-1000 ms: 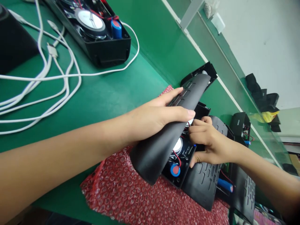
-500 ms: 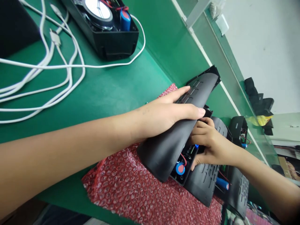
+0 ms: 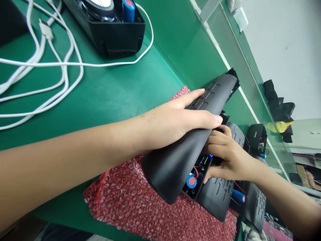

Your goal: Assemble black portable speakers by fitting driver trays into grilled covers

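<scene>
A curved black speaker cover [image 3: 175, 164] with slotted vents is gripped by my left hand [image 3: 170, 124], thumb on one side and fingers on the other. It tilts over an open black speaker housing [image 3: 203, 169]. Inside the housing show a blue cylindrical battery [image 3: 191, 181], a red wire and a lit blue light [image 3: 211, 156]. My right hand [image 3: 227, 155] is closed on the housing's right edge; its curled fingertips are hidden behind the cover. Under my right hand lies another slotted black cover [image 3: 215, 199].
Red bubble wrap [image 3: 125, 197] lies beneath the housing on the green table [image 3: 107, 90]. At the upper left are white cables [image 3: 66, 63] and another open speaker housing [image 3: 117, 38]. More speaker parts [image 3: 255, 137] stand at right along the green partition [image 3: 175, 43].
The cover has shifted right over the housing, hiding the white speaker cones seen before. My right hand keeps its grip. The view has moved slightly.
</scene>
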`<state>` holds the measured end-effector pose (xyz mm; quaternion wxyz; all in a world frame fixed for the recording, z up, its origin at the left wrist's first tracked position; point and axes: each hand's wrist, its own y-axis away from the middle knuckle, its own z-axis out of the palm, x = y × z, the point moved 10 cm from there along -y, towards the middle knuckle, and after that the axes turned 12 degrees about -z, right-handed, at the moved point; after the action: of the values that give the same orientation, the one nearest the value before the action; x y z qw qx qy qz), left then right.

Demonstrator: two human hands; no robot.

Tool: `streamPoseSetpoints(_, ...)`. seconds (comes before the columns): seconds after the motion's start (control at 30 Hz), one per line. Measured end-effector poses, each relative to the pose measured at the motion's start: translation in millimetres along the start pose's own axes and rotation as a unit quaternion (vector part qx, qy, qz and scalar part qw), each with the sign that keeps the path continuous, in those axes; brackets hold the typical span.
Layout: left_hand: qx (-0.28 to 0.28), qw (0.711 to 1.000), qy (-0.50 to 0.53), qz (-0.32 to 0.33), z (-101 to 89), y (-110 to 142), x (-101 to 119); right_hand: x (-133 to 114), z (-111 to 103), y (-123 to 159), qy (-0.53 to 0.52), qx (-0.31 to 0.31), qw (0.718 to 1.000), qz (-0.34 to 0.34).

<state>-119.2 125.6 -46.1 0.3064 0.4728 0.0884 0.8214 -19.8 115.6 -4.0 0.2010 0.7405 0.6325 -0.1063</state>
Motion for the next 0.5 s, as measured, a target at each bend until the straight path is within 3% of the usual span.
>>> streamPoseSetpoints(0.23, 0.005, 1.0, 0.007, -0.005, -2.1, -2.0, -3.4, -12.8, -7.0, 0.4, 0.09, 0.016, 0.996, 0.008)
streamPoseSetpoints(0.37, -0.002, 1.0, 0.011, -0.005, -2.2, -1.6, -3.4, -7.9, -3.1, 5.3, 0.055, 0.017, 0.997, 0.049)
streamPoseSetpoints(0.5, 0.007, 1.0, 0.006, -0.022, -4.1, -1.1, -4.8, -3.4, -0.5, 5.5, 0.033, 0.016, 0.998, 0.046)
